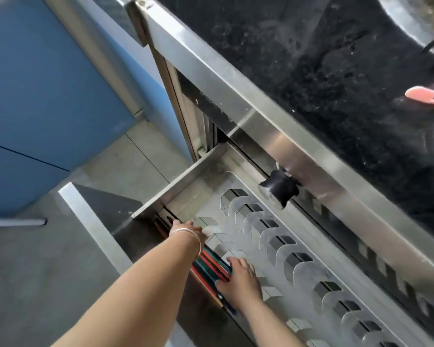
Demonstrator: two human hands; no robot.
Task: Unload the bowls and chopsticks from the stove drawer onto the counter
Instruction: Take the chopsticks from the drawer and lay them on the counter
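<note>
The steel stove drawer stands pulled out, its perforated rack showing rows of slots with no bowls in sight. A bundle of coloured chopsticks lies along the drawer's near side. My left hand, a bracelet on its wrist, reaches down onto the far end of the bundle; its fingers are blurred. My right hand lies over the near part of the chopsticks with the thumb curled round them. The black counter runs above the drawer.
A black knob sticks out from the stove's steel front just above the rack. A pink object lies on the counter at the right edge. The drawer's front panel is at the left, with blue cabinets and grey floor beyond.
</note>
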